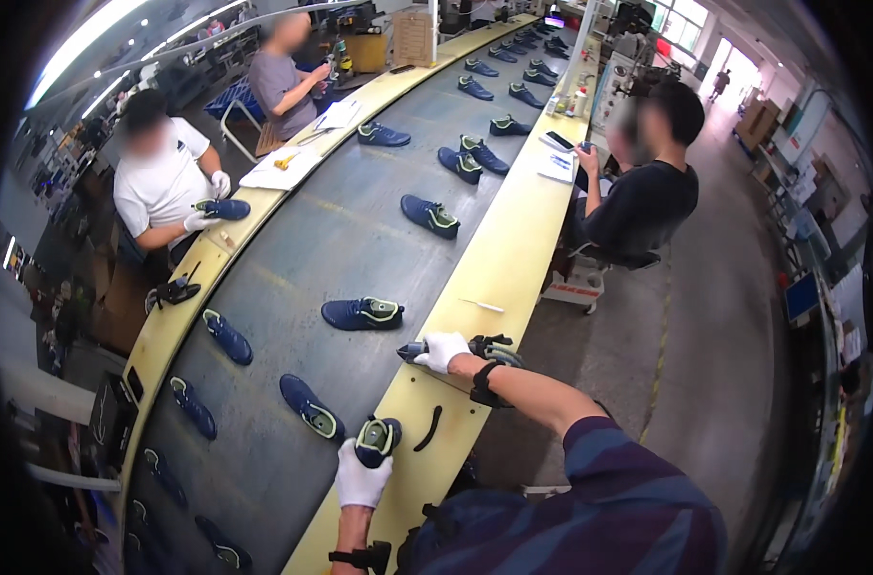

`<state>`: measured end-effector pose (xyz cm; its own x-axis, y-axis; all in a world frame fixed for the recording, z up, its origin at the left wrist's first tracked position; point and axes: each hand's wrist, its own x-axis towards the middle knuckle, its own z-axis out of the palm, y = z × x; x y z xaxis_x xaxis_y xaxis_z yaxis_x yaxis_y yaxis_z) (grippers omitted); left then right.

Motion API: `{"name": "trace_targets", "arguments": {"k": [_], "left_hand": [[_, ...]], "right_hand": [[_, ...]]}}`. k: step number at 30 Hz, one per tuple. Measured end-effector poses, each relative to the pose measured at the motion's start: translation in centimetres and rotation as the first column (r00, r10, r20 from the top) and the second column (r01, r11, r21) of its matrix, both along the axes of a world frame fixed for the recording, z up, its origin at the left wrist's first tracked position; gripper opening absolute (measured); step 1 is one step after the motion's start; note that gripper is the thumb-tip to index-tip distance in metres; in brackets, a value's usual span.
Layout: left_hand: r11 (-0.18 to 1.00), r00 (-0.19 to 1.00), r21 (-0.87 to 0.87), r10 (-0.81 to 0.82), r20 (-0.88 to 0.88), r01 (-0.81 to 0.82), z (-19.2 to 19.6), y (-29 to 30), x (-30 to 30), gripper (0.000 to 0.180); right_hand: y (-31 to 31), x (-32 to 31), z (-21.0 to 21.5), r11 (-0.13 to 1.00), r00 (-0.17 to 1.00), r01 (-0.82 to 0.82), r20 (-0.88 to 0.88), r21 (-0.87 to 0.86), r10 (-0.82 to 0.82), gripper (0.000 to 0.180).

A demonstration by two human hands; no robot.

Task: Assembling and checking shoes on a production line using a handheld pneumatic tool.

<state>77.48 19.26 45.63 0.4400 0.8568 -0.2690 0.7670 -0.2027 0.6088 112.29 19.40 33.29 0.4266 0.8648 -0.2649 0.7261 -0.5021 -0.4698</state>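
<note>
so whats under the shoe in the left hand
The blue shoe in the gloved left hand sits over the pale yellow side ledge at the edge of the grey conveyor belt. Whether its sole touches the ledge is hidden.

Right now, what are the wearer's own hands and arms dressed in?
Both hands wear white fabric gloves: left hand, right hand. Each wrist carries a black strap. The right forearm is bare up to a rolled sleeve, dark blue with purplish stripes.
</note>
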Motion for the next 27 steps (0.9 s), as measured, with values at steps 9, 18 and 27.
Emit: {"name": "trace_targets", "arguments": {"k": [9, 18, 27], "left_hand": [[0.996, 0.995, -0.048, -0.081, -0.062, 0.078, 1.0, 3.5, 6.2, 0.079], [0.998, 0.991, 0.041, -0.05, -0.12, 0.055, 1.1, 3.0, 7.5, 0.077], [0.992, 0.992, 0.115, -0.038, -0.122, 0.052, 0.8, 0.6, 7.3, 0.069]], "right_hand": [[-2.4, 0.0, -0.5, 0.994, 0.978, -0.02, -0.203, 0.11, 0.043, 0.055], [-5.5, -5.9, 21.2, 0.978, 0.903, 0.024, -0.425, 0.209, 0.069, 0.032], [-3.7, -7.0, 19.1, 0.993, 0.93, -0.078, -0.352, 0.094, 0.106, 0.043]]}}
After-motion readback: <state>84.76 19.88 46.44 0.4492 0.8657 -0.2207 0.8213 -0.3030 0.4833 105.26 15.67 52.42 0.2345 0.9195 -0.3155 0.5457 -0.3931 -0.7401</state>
